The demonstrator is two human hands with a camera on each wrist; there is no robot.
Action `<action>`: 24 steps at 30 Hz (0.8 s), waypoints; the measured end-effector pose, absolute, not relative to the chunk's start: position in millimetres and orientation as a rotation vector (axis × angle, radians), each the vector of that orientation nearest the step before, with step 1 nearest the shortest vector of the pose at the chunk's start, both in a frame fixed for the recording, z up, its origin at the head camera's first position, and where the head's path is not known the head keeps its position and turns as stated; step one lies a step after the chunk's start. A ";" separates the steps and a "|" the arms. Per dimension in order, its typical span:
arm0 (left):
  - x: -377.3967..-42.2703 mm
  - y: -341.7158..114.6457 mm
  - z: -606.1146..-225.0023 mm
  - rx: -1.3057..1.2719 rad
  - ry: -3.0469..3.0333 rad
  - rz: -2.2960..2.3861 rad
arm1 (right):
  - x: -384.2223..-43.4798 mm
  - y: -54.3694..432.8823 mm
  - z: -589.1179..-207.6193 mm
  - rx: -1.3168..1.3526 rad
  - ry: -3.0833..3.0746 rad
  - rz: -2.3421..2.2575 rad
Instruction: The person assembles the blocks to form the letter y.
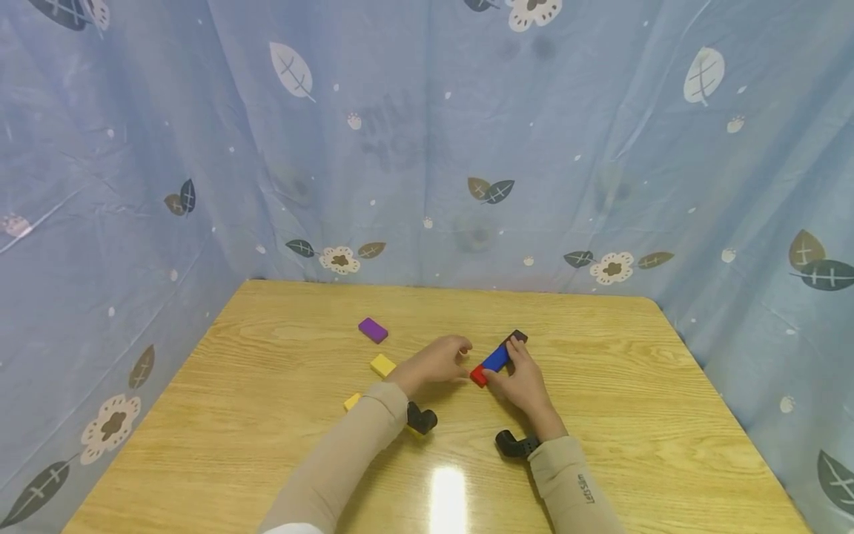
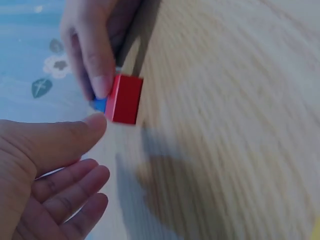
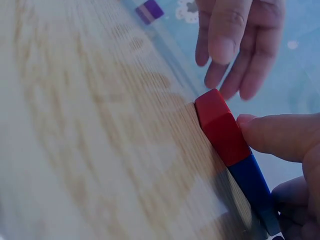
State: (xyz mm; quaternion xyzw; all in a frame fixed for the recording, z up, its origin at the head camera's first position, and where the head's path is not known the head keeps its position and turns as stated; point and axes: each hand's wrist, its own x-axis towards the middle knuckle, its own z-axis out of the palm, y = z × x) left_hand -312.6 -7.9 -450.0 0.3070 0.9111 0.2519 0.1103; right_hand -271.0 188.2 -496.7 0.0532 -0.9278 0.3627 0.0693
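Note:
A red block (image 1: 477, 376), a blue block (image 1: 496, 359) and a dark block (image 1: 517, 337) lie end to end in a slanted row on the table. My right hand (image 1: 523, 382) holds this row, its thumb at the red block and its fingers toward the dark end. Just left of the red end is my left hand (image 1: 434, 361), fingers loosely bent and nothing between them. In the left wrist view, the left thumb (image 2: 92, 127) comes close to the red block's (image 2: 127, 100) end. The right fingers partly hide the dark block.
On the wooden table (image 1: 280, 348), a purple block (image 1: 373, 330) lies at the back left. Nearer is a yellow block (image 1: 382, 365), and another yellow block (image 1: 351, 401) shows partly from behind the left sleeve. A patterned blue curtain (image 1: 400, 148) surrounds the table's back and sides.

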 end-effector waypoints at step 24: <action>-305.5 -84.1 -434.2 0.704 2.551 1.272 | -271.2 191.4 -496.4 0.168 -2.848 1.135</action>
